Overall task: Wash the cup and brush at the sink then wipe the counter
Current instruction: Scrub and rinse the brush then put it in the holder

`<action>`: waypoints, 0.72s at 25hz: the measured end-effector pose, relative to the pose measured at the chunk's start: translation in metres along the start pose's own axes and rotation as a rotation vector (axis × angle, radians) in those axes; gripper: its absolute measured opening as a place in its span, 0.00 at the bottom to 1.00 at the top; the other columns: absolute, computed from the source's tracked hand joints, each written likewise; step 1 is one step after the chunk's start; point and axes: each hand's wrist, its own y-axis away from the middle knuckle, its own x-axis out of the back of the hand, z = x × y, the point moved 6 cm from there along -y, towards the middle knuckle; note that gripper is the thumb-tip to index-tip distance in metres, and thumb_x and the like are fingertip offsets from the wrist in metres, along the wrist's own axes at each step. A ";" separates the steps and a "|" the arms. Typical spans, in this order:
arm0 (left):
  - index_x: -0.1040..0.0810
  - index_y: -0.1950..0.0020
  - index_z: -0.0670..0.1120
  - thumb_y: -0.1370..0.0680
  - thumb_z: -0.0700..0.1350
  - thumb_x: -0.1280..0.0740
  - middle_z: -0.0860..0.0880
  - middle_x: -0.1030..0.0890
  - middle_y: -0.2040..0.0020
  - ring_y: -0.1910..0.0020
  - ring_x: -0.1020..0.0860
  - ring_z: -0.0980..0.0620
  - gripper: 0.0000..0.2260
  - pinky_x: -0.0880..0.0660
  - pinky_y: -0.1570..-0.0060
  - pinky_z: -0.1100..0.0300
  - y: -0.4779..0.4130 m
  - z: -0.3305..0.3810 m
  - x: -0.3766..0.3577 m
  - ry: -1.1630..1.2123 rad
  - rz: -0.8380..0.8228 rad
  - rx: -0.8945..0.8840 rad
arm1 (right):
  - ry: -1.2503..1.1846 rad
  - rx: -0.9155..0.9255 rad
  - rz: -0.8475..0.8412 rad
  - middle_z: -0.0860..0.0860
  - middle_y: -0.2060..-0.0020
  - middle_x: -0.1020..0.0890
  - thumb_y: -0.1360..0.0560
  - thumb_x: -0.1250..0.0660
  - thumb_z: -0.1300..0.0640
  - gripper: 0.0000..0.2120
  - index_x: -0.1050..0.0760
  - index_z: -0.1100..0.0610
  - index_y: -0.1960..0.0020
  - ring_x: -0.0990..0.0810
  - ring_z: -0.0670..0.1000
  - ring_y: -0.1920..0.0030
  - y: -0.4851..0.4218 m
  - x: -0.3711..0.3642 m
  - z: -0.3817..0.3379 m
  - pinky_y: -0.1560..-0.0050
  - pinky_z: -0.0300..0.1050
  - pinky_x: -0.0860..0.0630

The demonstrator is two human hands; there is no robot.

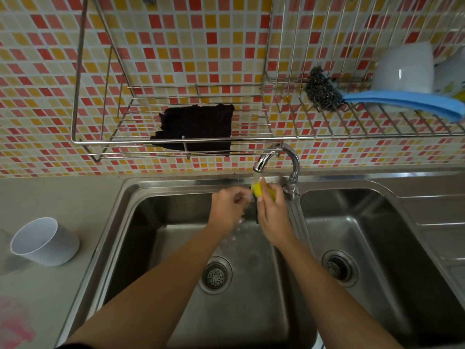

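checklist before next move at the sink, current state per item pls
1. Water running from faucet: ok.
2. Sponge gripped in right hand, under the stream: ok.
3. Brush in left hand: cannot tell, blurred.
4. Cup standing on counter left of the sink, mouth up: ok.
5. Dark cloth lying on rack: ok.
6. Drain uncovered: ok.

We see both forearms [161, 278] bare from the wrists to the frame's lower edge, left hand [226, 210] and right hand [273, 217] uncovered; a sliver of dark sleeve [68, 346] edges the left arm.
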 end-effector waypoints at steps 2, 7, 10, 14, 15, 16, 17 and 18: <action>0.17 0.51 0.41 0.28 0.38 0.28 0.48 0.16 0.57 0.61 0.20 0.58 0.06 0.26 0.56 0.75 0.001 -0.002 0.000 0.036 0.012 -0.006 | -0.005 -0.089 0.032 0.57 0.35 0.36 0.19 0.48 0.53 0.24 0.46 0.54 0.24 0.30 0.55 0.40 0.002 0.001 0.010 0.39 0.54 0.28; 0.19 0.47 0.42 0.26 0.38 0.29 0.49 0.16 0.55 0.61 0.21 0.65 0.09 0.26 0.56 0.75 -0.001 -0.007 -0.001 0.086 0.052 0.028 | 0.058 -0.048 0.040 0.58 0.35 0.35 0.20 0.51 0.51 0.24 0.45 0.55 0.25 0.30 0.57 0.39 0.007 -0.002 0.002 0.40 0.53 0.28; 0.19 0.47 0.42 0.26 0.38 0.29 0.51 0.17 0.55 0.61 0.21 0.66 0.09 0.28 0.57 0.79 -0.002 -0.007 -0.002 0.078 0.069 0.031 | 0.076 -0.088 0.084 0.60 0.36 0.34 0.20 0.52 0.50 0.25 0.45 0.56 0.25 0.31 0.57 0.39 0.006 0.002 0.001 0.39 0.54 0.28; 0.19 0.47 0.41 0.26 0.38 0.29 0.51 0.18 0.56 0.59 0.21 0.63 0.09 0.28 0.55 0.79 -0.002 -0.007 -0.002 0.169 0.077 0.090 | 0.097 -0.046 0.076 0.60 0.37 0.34 0.21 0.54 0.49 0.26 0.46 0.56 0.25 0.31 0.58 0.39 0.007 0.002 0.000 0.41 0.53 0.28; 0.19 0.48 0.41 0.26 0.38 0.29 0.51 0.18 0.57 0.62 0.21 0.64 0.08 0.27 0.58 0.78 -0.002 -0.006 -0.003 0.194 0.078 0.104 | 0.083 -0.090 0.093 0.60 0.37 0.34 0.21 0.53 0.49 0.26 0.46 0.56 0.25 0.31 0.58 0.39 0.006 0.004 0.002 0.41 0.55 0.27; 0.19 0.49 0.41 0.26 0.38 0.30 0.50 0.18 0.59 0.65 0.21 0.63 0.06 0.26 0.60 0.75 -0.001 -0.007 -0.003 0.225 0.086 0.122 | 0.081 -0.115 0.110 0.61 0.37 0.34 0.21 0.52 0.50 0.26 0.45 0.56 0.25 0.31 0.58 0.39 0.006 0.005 0.003 0.41 0.56 0.28; 0.19 0.50 0.41 0.25 0.38 0.30 0.48 0.17 0.60 0.65 0.20 0.59 0.05 0.23 0.60 0.70 -0.001 -0.008 -0.003 0.262 0.098 0.147 | 0.085 -0.104 0.116 0.61 0.36 0.34 0.21 0.51 0.51 0.26 0.45 0.57 0.25 0.31 0.59 0.39 0.008 0.005 0.000 0.40 0.56 0.28; 0.19 0.51 0.41 0.25 0.38 0.30 0.46 0.17 0.60 0.63 0.18 0.54 0.04 0.21 0.58 0.63 -0.001 -0.009 -0.003 0.290 0.110 0.174 | 0.101 -0.072 0.108 0.61 0.36 0.34 0.21 0.51 0.51 0.25 0.44 0.57 0.25 0.31 0.59 0.39 0.009 0.004 -0.004 0.40 0.55 0.28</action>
